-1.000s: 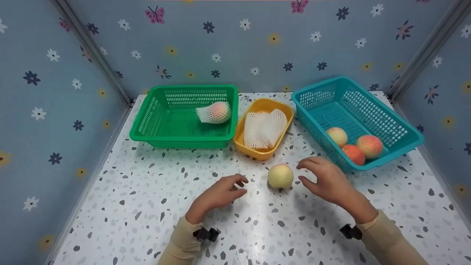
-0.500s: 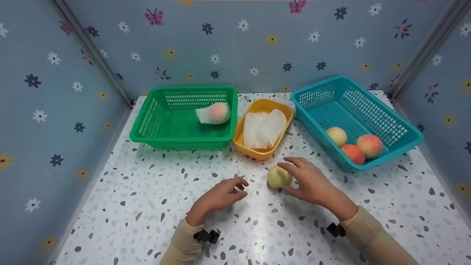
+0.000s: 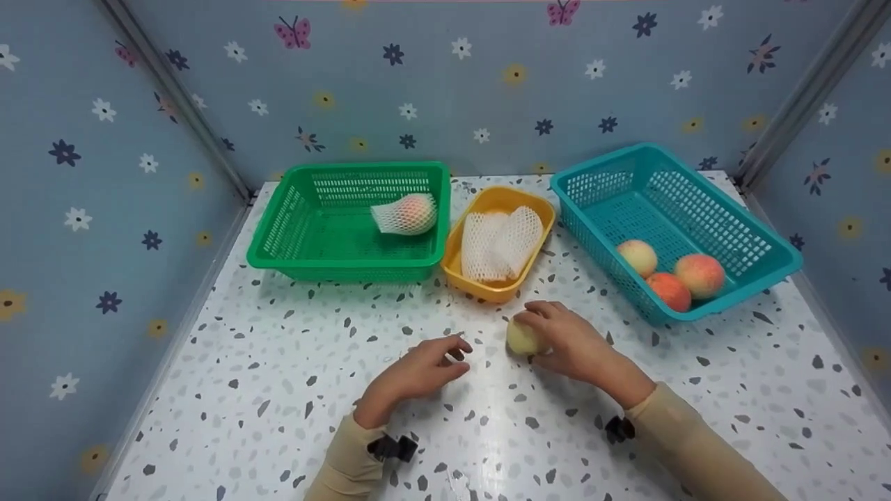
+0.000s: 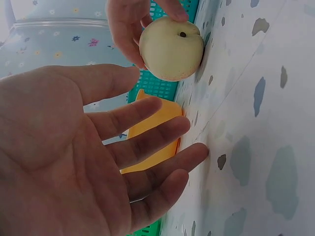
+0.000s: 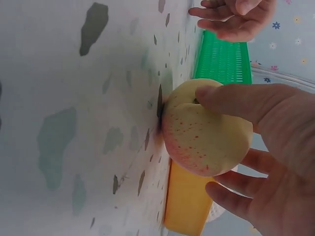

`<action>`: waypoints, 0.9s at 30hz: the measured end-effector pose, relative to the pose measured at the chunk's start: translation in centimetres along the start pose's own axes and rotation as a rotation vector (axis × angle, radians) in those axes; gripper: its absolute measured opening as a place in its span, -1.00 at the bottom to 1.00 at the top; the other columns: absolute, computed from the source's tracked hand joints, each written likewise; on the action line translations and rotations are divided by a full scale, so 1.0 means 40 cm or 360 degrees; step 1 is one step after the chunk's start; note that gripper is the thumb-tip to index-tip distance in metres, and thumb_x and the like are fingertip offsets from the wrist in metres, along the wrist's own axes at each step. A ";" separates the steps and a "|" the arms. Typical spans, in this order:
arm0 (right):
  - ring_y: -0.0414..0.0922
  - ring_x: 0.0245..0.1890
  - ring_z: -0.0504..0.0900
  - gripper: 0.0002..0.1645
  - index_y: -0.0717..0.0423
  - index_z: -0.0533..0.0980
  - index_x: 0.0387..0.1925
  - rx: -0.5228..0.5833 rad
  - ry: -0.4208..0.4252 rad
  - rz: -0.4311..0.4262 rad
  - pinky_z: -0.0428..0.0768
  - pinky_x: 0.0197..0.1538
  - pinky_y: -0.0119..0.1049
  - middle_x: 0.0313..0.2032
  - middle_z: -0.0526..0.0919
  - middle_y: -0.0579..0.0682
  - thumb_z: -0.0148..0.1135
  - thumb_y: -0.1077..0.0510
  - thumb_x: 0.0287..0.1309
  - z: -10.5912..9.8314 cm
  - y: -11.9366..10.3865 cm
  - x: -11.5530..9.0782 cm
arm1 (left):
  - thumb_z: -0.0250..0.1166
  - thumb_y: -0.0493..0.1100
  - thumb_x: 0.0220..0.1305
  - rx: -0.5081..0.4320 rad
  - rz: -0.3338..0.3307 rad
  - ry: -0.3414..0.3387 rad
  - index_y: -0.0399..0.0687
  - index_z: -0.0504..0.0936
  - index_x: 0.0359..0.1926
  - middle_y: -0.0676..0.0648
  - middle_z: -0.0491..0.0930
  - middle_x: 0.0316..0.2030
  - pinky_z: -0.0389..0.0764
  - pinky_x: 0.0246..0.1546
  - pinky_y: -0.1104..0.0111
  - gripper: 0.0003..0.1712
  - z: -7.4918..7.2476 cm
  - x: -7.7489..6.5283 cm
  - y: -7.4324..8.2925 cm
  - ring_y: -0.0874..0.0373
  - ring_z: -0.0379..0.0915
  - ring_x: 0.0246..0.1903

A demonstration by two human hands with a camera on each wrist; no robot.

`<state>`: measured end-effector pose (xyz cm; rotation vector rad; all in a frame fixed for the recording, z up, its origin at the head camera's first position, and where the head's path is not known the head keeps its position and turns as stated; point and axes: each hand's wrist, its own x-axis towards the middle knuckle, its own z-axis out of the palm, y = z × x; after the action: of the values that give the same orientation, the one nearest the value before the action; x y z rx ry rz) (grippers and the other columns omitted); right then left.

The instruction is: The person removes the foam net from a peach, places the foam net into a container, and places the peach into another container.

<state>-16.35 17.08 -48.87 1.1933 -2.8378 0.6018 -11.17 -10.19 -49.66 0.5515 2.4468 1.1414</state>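
A pale yellow peach (image 3: 523,339) with faint red specks sits on the speckled tabletop, in front of the yellow tray. My right hand (image 3: 574,346) holds it from the right. In the right wrist view the thumb lies across the peach (image 5: 206,132) near its stem hollow, with the fingers round its far side. My left hand (image 3: 418,372) hovers to the left, apart from the peach, its fingers spread and loosely bent with nothing in them. The left wrist view shows that palm facing the peach (image 4: 170,51).
A green basket (image 3: 341,263) at the back left holds one peach in a white foam net (image 3: 407,213). Several white foam nets (image 3: 501,243) lie in the yellow tray (image 3: 487,291). At the right, a teal basket (image 3: 738,243) contains 3 bare peaches (image 3: 698,275). Patterned walls enclose the table.
My right hand has moved left onto the peach and closed round it. The left hand has stayed nearly still, and the baskets stand as before.
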 end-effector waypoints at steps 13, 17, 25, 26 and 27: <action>-0.15 -0.05 0.31 -0.19 -0.13 0.41 -0.05 0.0083 0.0174 0.0041 0.39 -0.09 -0.20 -0.02 0.38 -0.13 0.50 0.13 -0.55 0.027 0.018 -0.001 | 0.09 0.01 0.23 -0.0002 -0.0013 -0.0006 -0.01 0.42 0.02 -0.08 0.48 -0.08 0.44 -0.18 0.30 -0.63 0.002 0.000 -0.005 0.14 0.43 -0.16; -0.16 -0.06 0.30 -0.21 -0.12 0.41 -0.07 0.0091 0.0206 0.0047 0.40 -0.11 -0.20 -0.03 0.37 -0.14 0.49 0.10 -0.55 0.022 0.023 -0.009 | 0.09 0.01 0.22 -0.0019 -0.0014 -0.0014 -0.01 0.42 0.02 -0.07 0.47 -0.08 0.44 -0.19 0.31 -0.62 0.003 0.003 -0.003 0.14 0.43 -0.17; -0.13 -0.05 0.31 -0.24 -0.06 0.42 -0.07 0.0120 0.0312 -0.0038 0.41 -0.14 -0.15 -0.02 0.37 -0.10 0.50 0.04 -0.50 -0.019 0.027 -0.042 | 0.08 0.00 0.23 -0.0013 -0.0006 -0.0010 -0.03 0.43 0.00 -0.08 0.48 -0.09 0.43 -0.17 0.27 -0.64 0.003 0.001 0.000 0.12 0.43 -0.16; -0.13 -0.05 0.30 -0.25 -0.06 0.43 -0.07 0.0110 0.0320 -0.0043 0.41 -0.13 -0.15 -0.02 0.37 -0.10 0.50 0.05 -0.49 -0.026 0.027 -0.047 | 0.08 -0.02 0.24 -0.0018 -0.0005 -0.0010 -0.04 0.43 0.00 -0.09 0.48 -0.09 0.43 -0.17 0.27 -0.65 0.003 0.000 0.001 0.11 0.43 -0.16; -0.13 -0.04 0.30 -0.26 -0.07 0.43 -0.08 0.0094 0.0331 -0.0041 0.41 -0.12 -0.15 -0.02 0.37 -0.10 0.49 0.05 -0.49 -0.034 0.029 -0.052 | 0.08 -0.03 0.24 -0.0022 -0.0004 -0.0011 -0.05 0.43 0.00 -0.10 0.48 -0.09 0.43 -0.17 0.26 -0.65 0.003 0.000 0.002 0.11 0.43 -0.16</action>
<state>-15.85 19.72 -48.32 1.1013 -2.6459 0.7650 -11.09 -10.08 -49.67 0.5470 2.4309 1.1527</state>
